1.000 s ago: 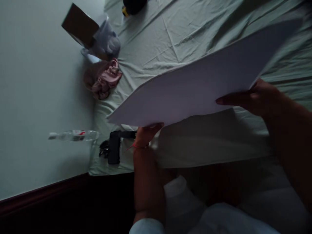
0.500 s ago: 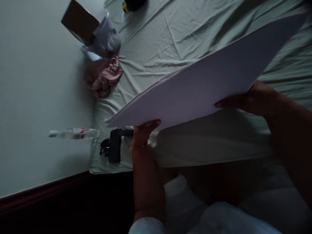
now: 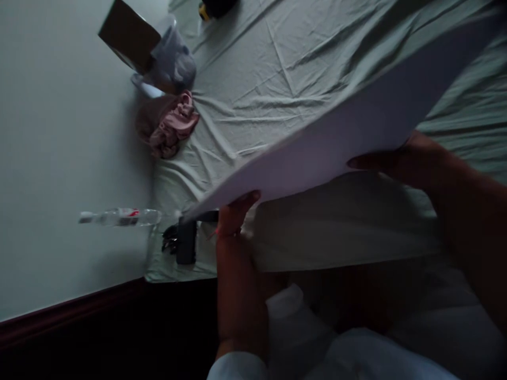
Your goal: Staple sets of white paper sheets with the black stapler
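Note:
A large stack of white paper sheets [image 3: 317, 148] is held up at a slant over the cloth-covered surface, its far edge blurred. My left hand [image 3: 236, 212] grips its near edge toward the left end, thumb on the face turned to me. Farther right, my right hand [image 3: 407, 161] grips the same edge, thumb also laid on the near face. The other fingers of both hands are hidden behind the paper. Just left of my left hand, a black box-like object [image 3: 186, 243] lies on the cloth, partly covered by the paper's left corner.
A clear plastic bottle [image 3: 122, 217] stands by the wall at the left edge. Beyond it are a crumpled pink cloth [image 3: 174, 126], a plastic-wrapped container [image 3: 174, 63] and a brown box [image 3: 129, 34]. The green sheet [image 3: 269, 63] is wrinkled. A yellow-and-black object [image 3: 216, 8] lies at the far side.
The paper has tilted and bowed, its left corner dropping over the black object and its far edge coming lower. Both hands keep their grip and have barely moved.

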Demonstrator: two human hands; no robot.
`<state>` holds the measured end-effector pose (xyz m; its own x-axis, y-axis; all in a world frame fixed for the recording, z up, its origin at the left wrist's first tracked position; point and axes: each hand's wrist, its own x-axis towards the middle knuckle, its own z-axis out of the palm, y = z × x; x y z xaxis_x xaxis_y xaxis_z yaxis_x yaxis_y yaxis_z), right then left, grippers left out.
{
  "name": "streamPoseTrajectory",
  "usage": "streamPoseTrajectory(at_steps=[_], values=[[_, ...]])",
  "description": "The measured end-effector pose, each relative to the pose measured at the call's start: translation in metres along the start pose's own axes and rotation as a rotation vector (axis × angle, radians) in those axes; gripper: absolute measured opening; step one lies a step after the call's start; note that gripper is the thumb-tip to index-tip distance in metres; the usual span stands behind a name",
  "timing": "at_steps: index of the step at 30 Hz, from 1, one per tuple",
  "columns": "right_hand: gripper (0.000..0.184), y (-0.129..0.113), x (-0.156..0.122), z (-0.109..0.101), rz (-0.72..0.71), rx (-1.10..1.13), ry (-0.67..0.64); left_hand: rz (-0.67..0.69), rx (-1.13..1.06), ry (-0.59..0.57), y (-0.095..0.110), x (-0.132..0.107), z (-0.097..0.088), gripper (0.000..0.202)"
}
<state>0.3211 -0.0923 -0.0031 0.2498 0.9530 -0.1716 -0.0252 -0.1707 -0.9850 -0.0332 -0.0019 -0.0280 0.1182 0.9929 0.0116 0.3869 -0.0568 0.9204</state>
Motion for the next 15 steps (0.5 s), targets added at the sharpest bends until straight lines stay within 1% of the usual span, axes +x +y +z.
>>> streamPoseTrajectory(at_steps=[2,4,5,8,11,13,15], values=[[0.047,0.001,0.002,0.001,0.013,0.041,0.069,0.036,-0.035,0.005,-0.003,0.001,0.007,0.053],[0.049,0.003,0.004,0.001,0.026,0.053,0.079,0.071,-0.074,0.006,-0.003,0.004,0.013,0.066],[0.049,0.003,0.004,0.001,0.023,0.050,0.074,0.081,-0.093,0.007,-0.002,0.005,0.015,0.070],[0.050,0.005,0.004,0.000,-0.007,0.041,0.070,0.091,-0.139,0.019,0.002,0.006,0.017,0.074],[0.045,0.004,0.003,0.000,-0.039,0.018,0.090,0.098,-0.173,0.052,0.004,0.005,0.017,0.077],[0.043,0.002,0.003,0.001,-0.036,0.010,0.090,0.094,-0.158,0.068,0.002,0.005,0.016,0.073],[0.044,0.002,0.003,0.002,-0.015,0.021,0.071,0.093,-0.096,0.050,-0.002,0.008,0.015,0.067]])
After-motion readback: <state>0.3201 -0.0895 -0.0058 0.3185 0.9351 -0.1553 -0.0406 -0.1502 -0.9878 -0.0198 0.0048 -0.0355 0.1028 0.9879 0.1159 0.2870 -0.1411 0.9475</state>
